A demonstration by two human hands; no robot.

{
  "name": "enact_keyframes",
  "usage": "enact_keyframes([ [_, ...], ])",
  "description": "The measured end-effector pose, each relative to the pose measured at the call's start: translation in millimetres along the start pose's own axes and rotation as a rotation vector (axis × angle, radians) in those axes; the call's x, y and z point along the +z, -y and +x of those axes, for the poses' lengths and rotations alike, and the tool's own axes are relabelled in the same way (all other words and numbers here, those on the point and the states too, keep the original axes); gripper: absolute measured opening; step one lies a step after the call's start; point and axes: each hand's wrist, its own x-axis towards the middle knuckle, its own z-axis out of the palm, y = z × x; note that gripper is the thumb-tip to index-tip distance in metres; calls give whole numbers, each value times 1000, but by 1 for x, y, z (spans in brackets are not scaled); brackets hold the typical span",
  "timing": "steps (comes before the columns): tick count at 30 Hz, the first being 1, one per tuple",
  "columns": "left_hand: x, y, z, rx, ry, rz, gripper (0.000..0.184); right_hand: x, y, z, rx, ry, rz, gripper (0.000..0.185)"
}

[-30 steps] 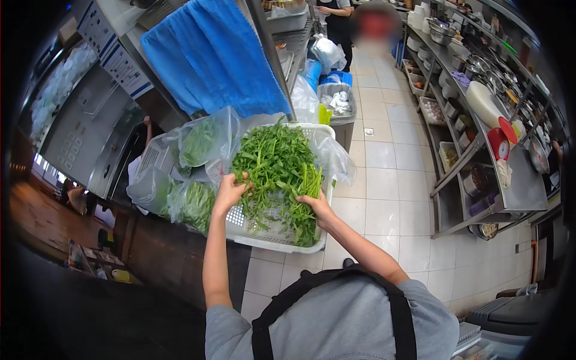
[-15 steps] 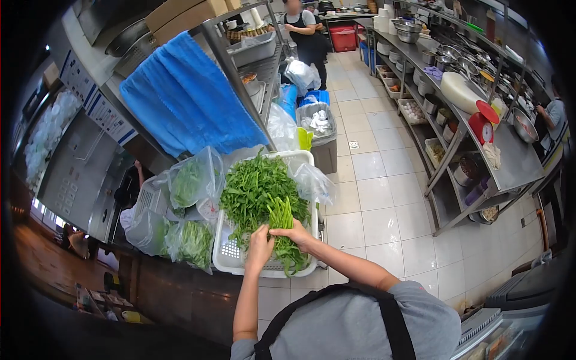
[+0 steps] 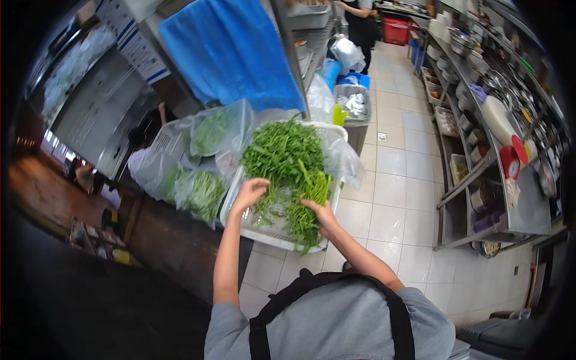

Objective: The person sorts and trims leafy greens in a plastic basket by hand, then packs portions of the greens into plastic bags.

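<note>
A white perforated basket (image 3: 281, 240) holds a heap of leafy greens (image 3: 282, 147). At its right side my right hand (image 3: 321, 216) is closed around a bunch of green stems (image 3: 307, 207), whose leaves hang toward the near rim. My left hand (image 3: 252, 193) is over the basket's left part, beside the heap, with its fingers curled; whether anything small is between them is too blurred to tell. Clear plastic bags of greens (image 3: 205, 195) lie just left of the basket, and another clear bag (image 3: 343, 159) hangs over its right rim.
A blue towel (image 3: 234, 57) hangs from the rack behind the basket. Beyond stand a grey bin (image 3: 353, 108) and a person in a dark apron (image 3: 360, 30). Metal shelving (image 3: 522, 210) with bowls and a red scale (image 3: 510, 161) lines the right side of the tiled floor (image 3: 393, 186).
Half a second ago both hands were together at the stems; now my left hand is apart on the left, while my right hand still grips the bunch. The camera view has shifted.
</note>
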Motion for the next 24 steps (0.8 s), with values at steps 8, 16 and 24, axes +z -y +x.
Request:
enact_keyframes([
  [8, 51, 37, 68, -371, -223, 873, 74, 0, -1, 3, 26, 9, 49, 27],
  [16, 54, 52, 56, -226, -204, 914, 40, -4, -5, 6, 22, 5, 89, 28],
  [24, 0, 49, 24, -151, 186, 598, 47, 0, 2, 2, 51, 16, 75, 30],
])
